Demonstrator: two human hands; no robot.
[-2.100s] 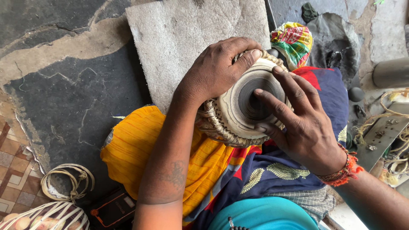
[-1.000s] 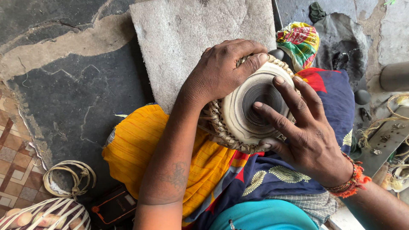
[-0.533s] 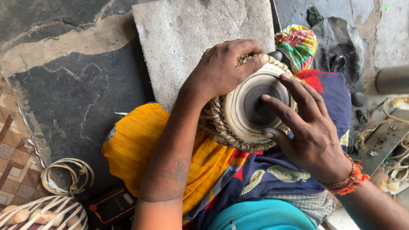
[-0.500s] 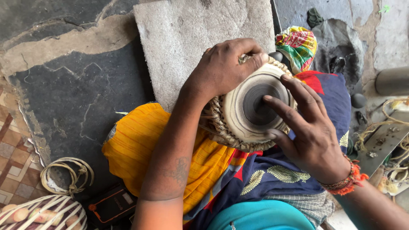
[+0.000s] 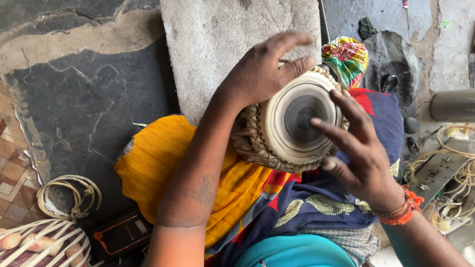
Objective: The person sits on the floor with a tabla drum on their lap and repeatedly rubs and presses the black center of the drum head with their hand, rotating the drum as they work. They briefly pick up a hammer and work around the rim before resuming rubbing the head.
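Small drum (image 5: 292, 121) (tabla-type, pale skin head w/ dark round patch at centre, braided strap ring round the rim) sits in the person's lap, on the blue/orange patterned cloth (image 5: 307, 207), near the cloth's far edge, just short of the grey stone slab (image 5: 232, 54). Long axis runs roughly up toward the camera, tipped a bit; the head faces up, body hidden under it. Drum lies btwn both hands, touching both. Left hand (image 5: 260, 74) comes over the far-left rim, fingers curled loosely round the edge, thumb on the head's border, index lifted free: a steadying hold, not a tight fist. Right hand (image 5: 363, 158) is on the near-right side, open, fingers spread; fingertips (image 5: 316, 122) rest on or just over the dark patch, gripping nothing. Left is nearer the rim, right nearer the centre. Outward: folded multicolour rag (image 5: 346, 57) just beyond the drum, dark cylinder (image 5: 452, 105) at right edge, cord tangle (image 5: 457, 173) near it, coiled cord (image 5: 69, 195) and small black device (image 5: 121, 235) on the floor at lower left.
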